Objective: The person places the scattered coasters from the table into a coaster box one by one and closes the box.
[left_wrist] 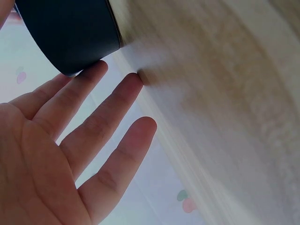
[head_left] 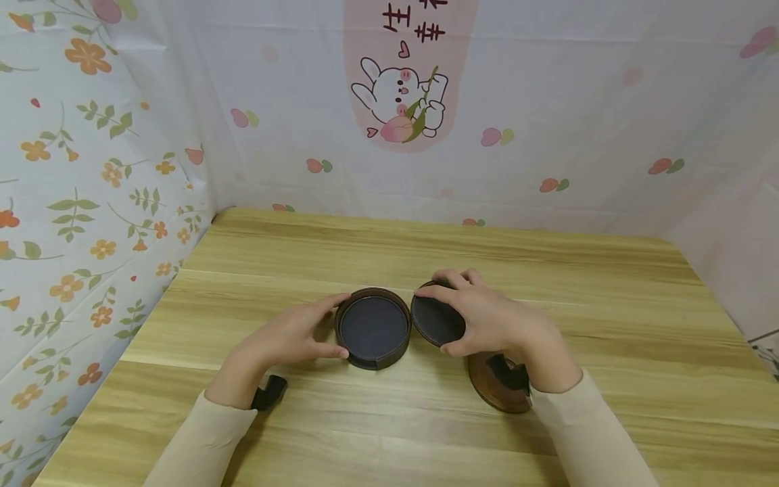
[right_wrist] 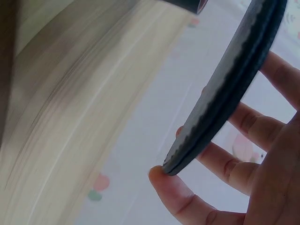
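Note:
A round, dark holder with a raised brown rim and a notch at its front sits on the table, a black disc inside it. My left hand touches its left side, thumb at the front and fingers at the back; they look mostly straight in the left wrist view. My right hand pinches a black round coaster by its edge. That coaster is tilted close beside the holder's right rim, its stitched edge showing in the right wrist view. Below my right wrist lies a brown round coaster, partly hidden.
The wooden table ends at a white printed cloth at the back. Another flowered cloth hangs along the left side. Black wrist camera mounts stick out below both wrists.

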{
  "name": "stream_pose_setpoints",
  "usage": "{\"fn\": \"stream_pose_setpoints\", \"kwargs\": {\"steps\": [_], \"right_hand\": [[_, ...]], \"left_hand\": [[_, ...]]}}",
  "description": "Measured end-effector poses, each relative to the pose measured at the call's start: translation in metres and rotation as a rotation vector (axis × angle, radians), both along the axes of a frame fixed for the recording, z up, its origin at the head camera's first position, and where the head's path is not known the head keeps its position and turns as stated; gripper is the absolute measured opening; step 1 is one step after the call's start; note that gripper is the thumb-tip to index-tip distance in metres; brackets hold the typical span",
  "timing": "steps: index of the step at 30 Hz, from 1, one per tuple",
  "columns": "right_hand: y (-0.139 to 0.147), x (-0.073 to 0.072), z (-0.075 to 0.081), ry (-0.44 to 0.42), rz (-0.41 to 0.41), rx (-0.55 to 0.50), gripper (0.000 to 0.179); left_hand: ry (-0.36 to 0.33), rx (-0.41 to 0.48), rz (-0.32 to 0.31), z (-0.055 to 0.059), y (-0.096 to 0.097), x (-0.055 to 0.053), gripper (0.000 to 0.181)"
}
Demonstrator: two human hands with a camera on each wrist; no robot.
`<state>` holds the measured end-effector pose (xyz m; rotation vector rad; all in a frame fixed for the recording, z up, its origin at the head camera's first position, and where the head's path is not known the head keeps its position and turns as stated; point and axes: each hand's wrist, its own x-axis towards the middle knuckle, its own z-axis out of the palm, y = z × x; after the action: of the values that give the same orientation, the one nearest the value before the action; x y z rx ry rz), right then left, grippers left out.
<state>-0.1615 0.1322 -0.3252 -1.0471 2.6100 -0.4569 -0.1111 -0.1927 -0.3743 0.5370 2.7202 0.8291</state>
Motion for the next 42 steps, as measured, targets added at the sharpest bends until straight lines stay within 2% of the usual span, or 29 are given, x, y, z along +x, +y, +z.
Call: {"fn": "stream_pose_setpoints", "kwargs": {"steps": [21, 42], "right_hand": [[-0.059, -0.001, -0.011, 0.016, 0.156, -0.01, 0.08], [-0.092, -0.004, -0.013, 0.017, 0.232, 0.014, 0.08]], "left_hand": [[-0.006, 0.016, 0.002, 0.0, -0.001, -0.001, 0.094], [-0.008, 0.032, -0.014, -0.001, -0.003, -0.002, 0.095]]}}
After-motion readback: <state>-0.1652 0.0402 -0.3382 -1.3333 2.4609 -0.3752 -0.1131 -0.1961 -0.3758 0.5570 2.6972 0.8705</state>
